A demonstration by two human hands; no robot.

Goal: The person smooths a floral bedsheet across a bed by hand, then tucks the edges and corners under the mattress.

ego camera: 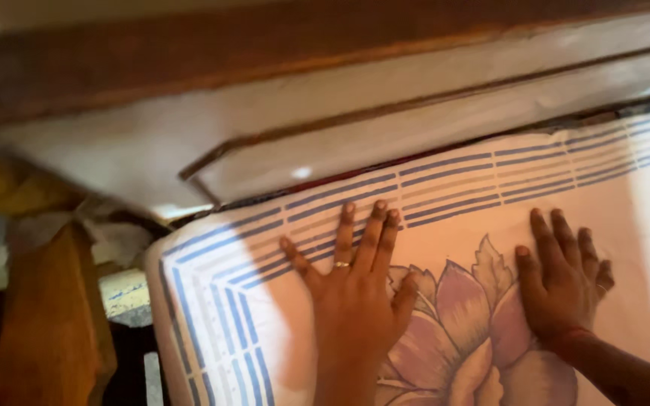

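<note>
While both palms are laid flat with fingers spread and nothing gripped, the left hand (pixel 355 293) and right hand (pixel 562 282) are pressed on the smooth cream bedsheet with blue stripes and a purple flower print (pixel 265 331).

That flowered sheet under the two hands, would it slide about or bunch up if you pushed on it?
Probably it would bunch rather than slide as one piece: the flowered sheet looks like thin, floppy cloth, folding softly over the corner at the left. With the left hand and right hand pressed flat, fingers spread, it lies smooth. It seems light, and not fragile.
</note>
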